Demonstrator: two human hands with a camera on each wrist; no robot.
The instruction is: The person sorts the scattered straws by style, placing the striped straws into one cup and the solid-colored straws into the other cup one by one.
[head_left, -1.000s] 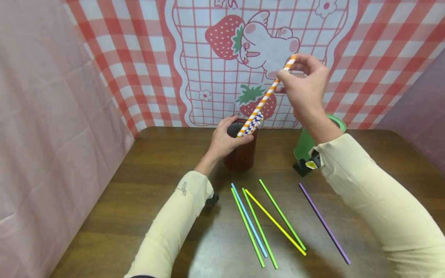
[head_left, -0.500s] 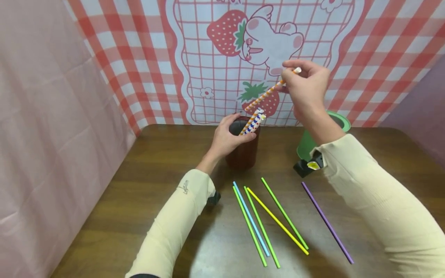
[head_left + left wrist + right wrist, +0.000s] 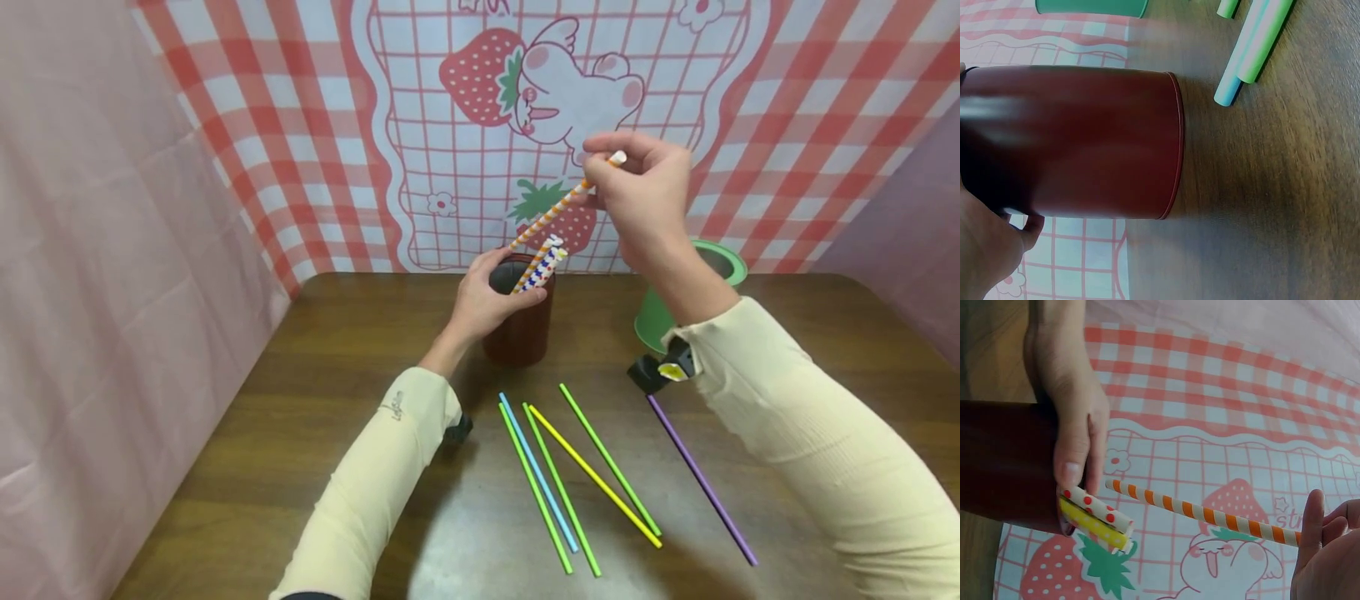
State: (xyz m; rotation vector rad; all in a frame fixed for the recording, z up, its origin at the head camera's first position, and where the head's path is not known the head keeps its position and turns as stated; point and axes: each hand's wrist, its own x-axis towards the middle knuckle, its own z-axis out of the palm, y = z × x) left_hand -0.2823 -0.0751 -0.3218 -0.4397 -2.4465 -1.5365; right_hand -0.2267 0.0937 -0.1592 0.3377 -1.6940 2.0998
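Note:
My left hand (image 3: 478,302) grips a dark red cylindrical cup (image 3: 517,337) near its rim; the cup stands upright on the table. Several patterned paper straws (image 3: 543,268) lean out of its mouth, with red dots, yellow with white dots and orange stripes among them. Above and to the right, my right hand (image 3: 651,187) pinches an orange-and-white striped paper straw (image 3: 551,215) near its upper end. That straw slants down to the left, its lower tip right at the cup's far rim in the head view. In the right wrist view, the striped straw's tip is close to the left hand's fingers (image 3: 1079,450).
On the wooden table (image 3: 330,333) in front lie loose straws: several green, one blue (image 3: 538,473), one yellow (image 3: 596,477) and one purple (image 3: 701,479) farther right. A green container (image 3: 652,321) stands behind my right forearm. A checked cloth (image 3: 315,125) hangs at the back.
The straw end that reached into the cup a second ago has come apart from it; an orange-striped straw stays in the cup. My right hand shifted lower, then left, bringing another back over the rim.

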